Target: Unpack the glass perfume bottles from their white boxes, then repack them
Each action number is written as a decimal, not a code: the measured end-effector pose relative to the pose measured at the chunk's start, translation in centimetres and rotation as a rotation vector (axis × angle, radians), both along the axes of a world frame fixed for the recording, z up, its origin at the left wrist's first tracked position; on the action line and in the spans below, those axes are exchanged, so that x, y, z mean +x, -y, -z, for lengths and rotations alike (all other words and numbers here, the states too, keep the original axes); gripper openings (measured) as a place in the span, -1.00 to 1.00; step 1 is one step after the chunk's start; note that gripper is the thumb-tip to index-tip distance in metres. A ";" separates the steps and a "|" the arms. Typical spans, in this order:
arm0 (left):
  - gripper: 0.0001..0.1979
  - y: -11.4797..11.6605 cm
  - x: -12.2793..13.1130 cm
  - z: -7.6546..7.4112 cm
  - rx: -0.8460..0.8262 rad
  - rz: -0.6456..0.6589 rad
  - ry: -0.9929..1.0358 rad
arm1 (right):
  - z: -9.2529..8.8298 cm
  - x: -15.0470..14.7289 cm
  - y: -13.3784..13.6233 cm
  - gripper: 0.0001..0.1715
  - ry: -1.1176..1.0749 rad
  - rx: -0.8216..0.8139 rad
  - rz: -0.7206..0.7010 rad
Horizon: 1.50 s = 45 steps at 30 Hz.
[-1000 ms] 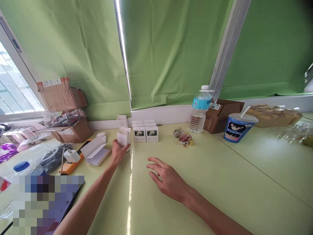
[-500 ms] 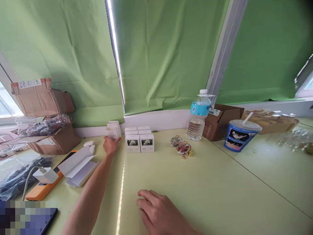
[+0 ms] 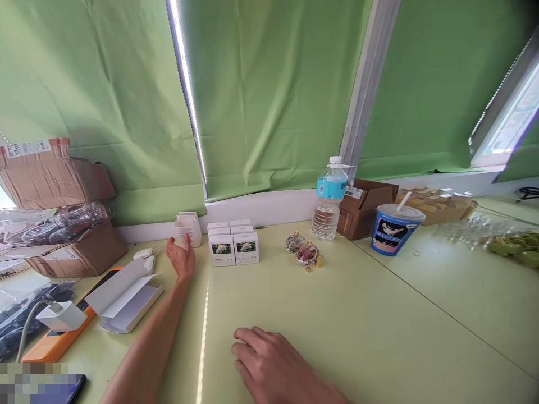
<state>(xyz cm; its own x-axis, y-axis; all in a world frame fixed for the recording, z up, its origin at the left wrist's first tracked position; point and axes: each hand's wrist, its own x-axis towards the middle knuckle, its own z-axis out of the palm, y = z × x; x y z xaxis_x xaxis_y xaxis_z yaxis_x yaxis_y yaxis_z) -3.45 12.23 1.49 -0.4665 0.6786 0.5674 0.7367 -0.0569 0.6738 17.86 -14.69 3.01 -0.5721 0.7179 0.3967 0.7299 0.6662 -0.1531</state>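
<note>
My left hand (image 3: 182,259) is in front of an opened white carton (image 3: 188,228) that stands against the wall. Its fingers are apart and hold nothing. Just right of it stand several small white boxes (image 3: 233,248) in rows, the front two bearing a picture of white flowers. Low in the middle, my right hand (image 3: 267,359) rests palm down on the table, fingers loosely spread and nothing in them. Beyond it, farther back, lie two ornate glass perfume bottles (image 3: 306,253) with a small gold cap (image 3: 319,261) beside them.
At left are cardboard boxes (image 3: 80,247), an open white box (image 3: 130,306), an orange power strip (image 3: 54,343) with a white charger (image 3: 62,316), and a phone (image 3: 63,390). A water bottle (image 3: 330,202), a brown carton (image 3: 364,210) and a blue cup (image 3: 396,230) stand at right.
My left hand has let go of the opened white carton, drawn back a little and spread its fingers. The carton stays by the wall. The view has turned slightly right.
</note>
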 end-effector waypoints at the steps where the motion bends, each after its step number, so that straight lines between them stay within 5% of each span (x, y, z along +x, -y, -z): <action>1: -0.39 0.9 0.3 -0.2 0.028 0.047 -0.034 | -0.4 0.2 0.2 -0.86 -0.003 -0.025 -0.002; 10: -0.21 7.3 3.2 -1.3 0.163 0.558 -0.464 | -1.6 0.5 1.1 -0.79 -0.042 -0.124 -0.002; 20: -0.59 10.4 2.2 -1.5 0.093 0.608 -0.419 | -1.3 0.8 1.0 -0.77 -0.084 -0.110 -0.001; 26: -0.81 15.9 1.5 -2.8 0.038 0.650 -0.441 | -1.9 1.0 0.7 -0.70 -0.135 -0.156 0.115; 30: -0.60 20.5 2.8 -2.9 -0.076 0.739 -0.101 | -2.3 1.2 0.3 -0.63 -0.395 -0.294 0.257; 34: -0.04 22.8 3.6 -2.9 -0.301 1.136 0.280 | -1.6 1.2 -0.5 -0.36 -0.759 -0.638 0.188; 37: -0.02 22.7 3.3 -3.0 -0.464 1.359 0.341 | -1.2 1.1 -1.1 -0.31 -0.914 -0.797 0.080; 40: -0.12 22.3 2.9 -2.8 -0.426 1.351 0.317 | -1.5 1.1 -1.1 -0.33 -1.012 -0.878 0.051; 45: -0.19 22.7 3.4 -1.9 -0.275 1.125 -0.011 | -3.0 1.5 -0.3 -0.43 -1.138 -1.021 0.020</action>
<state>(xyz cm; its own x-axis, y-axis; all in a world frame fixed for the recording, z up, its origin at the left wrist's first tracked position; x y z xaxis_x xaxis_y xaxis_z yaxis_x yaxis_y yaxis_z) -0.02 -10.43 3.40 0.4828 0.8084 0.3368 0.3686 -0.5364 0.7592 19.36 -14.38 5.97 -0.3025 0.9519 -0.0487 -0.0817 -0.0767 -0.9937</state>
